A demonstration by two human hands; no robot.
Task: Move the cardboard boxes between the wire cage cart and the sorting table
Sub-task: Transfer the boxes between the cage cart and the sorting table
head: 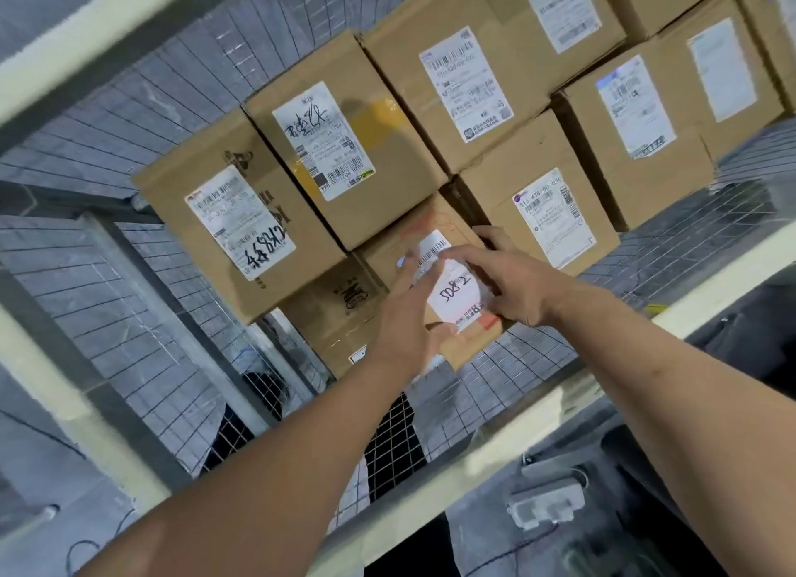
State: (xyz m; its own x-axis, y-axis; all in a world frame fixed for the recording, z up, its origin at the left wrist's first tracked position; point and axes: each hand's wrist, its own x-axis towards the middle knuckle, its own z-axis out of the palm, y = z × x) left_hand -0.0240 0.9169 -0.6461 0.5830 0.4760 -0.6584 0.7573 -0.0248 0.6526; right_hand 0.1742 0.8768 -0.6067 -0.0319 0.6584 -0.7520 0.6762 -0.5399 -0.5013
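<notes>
Access to the small cardboard box (433,221) is what the lift turns on. It sits inside the wire cage cart (129,318), directly under both my hands, perched on a lower printed box (331,313) and hemmed in by a box with a scrawled label (344,145) on its far left and another labelled box (547,214) tight against its right. Its long axis seems to run away from me, roughly in line with my forearms, so its two long sides face left and right. My left hand (407,318) is at the left side, fingers (409,270) straight and blurred, gripping nothing as far as I can tell. My right hand (512,285) lies spread over the white label (458,296), fingers flat across the top and the thumb reaching for the seam where the neighbour presses in. Neither hand has hold of it yet. Both hands are about equally near. I judge the right side to be the tight one, with little room to get fingers down, while the left side hangs free over the mesh.
</notes>
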